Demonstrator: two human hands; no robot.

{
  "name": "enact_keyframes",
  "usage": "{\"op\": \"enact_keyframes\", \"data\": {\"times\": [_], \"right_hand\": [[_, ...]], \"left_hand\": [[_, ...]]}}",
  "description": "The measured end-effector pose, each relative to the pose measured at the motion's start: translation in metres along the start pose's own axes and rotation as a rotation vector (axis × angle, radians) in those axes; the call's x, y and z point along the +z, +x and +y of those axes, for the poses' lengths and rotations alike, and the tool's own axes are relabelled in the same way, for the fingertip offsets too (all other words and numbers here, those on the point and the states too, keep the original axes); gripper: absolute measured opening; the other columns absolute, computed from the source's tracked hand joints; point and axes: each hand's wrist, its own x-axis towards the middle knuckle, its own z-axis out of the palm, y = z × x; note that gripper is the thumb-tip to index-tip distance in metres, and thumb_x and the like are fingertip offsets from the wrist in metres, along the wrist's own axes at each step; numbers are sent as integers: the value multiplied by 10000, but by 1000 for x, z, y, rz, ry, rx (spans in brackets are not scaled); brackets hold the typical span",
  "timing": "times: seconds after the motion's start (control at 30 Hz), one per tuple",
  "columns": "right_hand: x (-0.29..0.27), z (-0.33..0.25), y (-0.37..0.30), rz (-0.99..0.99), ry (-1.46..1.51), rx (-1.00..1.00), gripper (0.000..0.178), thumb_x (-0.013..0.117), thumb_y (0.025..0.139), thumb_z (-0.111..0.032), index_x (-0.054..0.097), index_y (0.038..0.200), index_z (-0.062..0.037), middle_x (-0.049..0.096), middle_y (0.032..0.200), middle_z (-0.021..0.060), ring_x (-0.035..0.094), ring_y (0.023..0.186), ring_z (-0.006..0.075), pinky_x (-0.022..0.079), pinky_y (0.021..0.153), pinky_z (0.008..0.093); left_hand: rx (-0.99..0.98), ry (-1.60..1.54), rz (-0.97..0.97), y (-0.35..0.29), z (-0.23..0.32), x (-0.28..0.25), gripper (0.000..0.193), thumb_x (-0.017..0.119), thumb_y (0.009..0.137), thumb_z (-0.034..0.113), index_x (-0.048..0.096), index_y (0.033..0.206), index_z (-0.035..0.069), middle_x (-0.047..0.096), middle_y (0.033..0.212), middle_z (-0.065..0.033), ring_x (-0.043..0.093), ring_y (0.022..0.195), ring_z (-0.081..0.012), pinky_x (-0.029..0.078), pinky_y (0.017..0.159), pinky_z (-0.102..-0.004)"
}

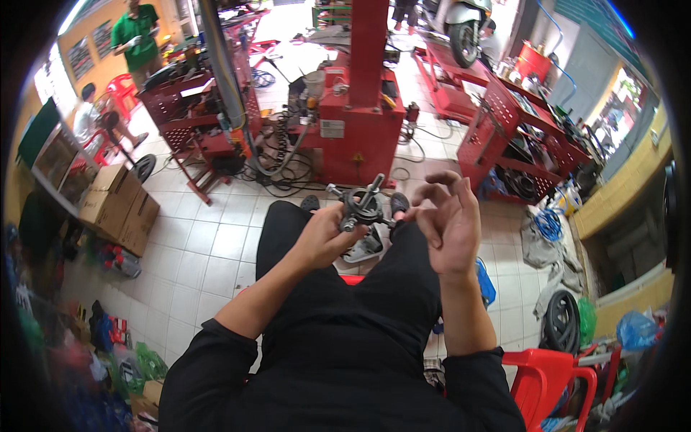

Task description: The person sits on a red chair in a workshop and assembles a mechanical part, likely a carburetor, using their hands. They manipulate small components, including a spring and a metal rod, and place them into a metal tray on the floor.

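Note:
Above my lap, my left hand [322, 235] is closed round the near left side of a dark metal ring-shaped tool [368, 210] with bright bolts or rods sticking out of it. Its exact kind is not clear. To the right of the tool, my right hand [455, 229] is raised with nothing in it, its fingers loosely bent and apart. The bent fingertips are close to the rod on the tool's right side, and I cannot tell whether they touch it. Below the tool, between my legs, a light-coloured tray [366, 249] with metal pieces is partly hidden.
A red machine base [358, 147] stands ahead, with hoses and cables around it. Red tool carts [497, 133] flank it. Cardboard boxes [119, 209] are at left, a red plastic chair [540, 381] at lower right. Two people [134, 36] are at far left; a scooter [466, 32] stands on a lift.

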Motion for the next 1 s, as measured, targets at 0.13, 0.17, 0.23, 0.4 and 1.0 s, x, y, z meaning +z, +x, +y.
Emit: {"op": "enact_keyframes", "data": {"times": [0.13, 0.17, 0.23, 0.4, 1.0], "right_hand": [[14, 7, 2, 46, -97, -36, 432, 344, 964, -385, 433, 1176, -19, 548, 1030, 165, 583, 892, 195, 463, 774, 290], [20, 9, 5, 38, -97, -69, 466, 352, 960, -400, 394, 1222, -18, 537, 1090, 176, 571, 1001, 248, 423, 887, 356], [33, 9, 5, 7, -26, -61, 485, 360, 956, -409, 381, 1233, -12, 529, 1117, 178, 554, 1055, 264, 390, 931, 376], [28, 8, 1, 5, -18, -17, 491, 358, 957, -411, 388, 1230, -4, 540, 1105, 177, 564, 1031, 247, 393, 926, 359], [5, 9, 2, -49, 16, -62, 422, 379, 951, -365, 452, 1142, 4, 579, 1039, 205, 507, 576, 91, 440, 646, 222]], "left_hand": [[189, 180, 83, 1, -17, 0, 341, 647, 778, 314, 578, 829, -16, 559, 665, -146, 554, 626, -261, 422, 587, -361], [159, 167, 59, 0, -15, 1, 340, 648, 776, 316, 585, 842, -12, 564, 680, -152, 561, 646, -277, 426, 602, -366], [100, 140, 9, -2, -5, 2, 341, 651, 772, 321, 601, 866, -3, 574, 710, -164, 575, 688, -307, 433, 630, -377], [194, 215, -1, -6, 7, -3, 304, 598, 792, 260, 584, 978, 21, 595, 781, -99, 558, 702, -197, 440, 681, -339], [21, -42, 50, -2, 1, -6, 356, 635, 819, 341, 605, 946, 10, 550, 651, -112, 526, 610, -216, 411, 591, -335]]}}
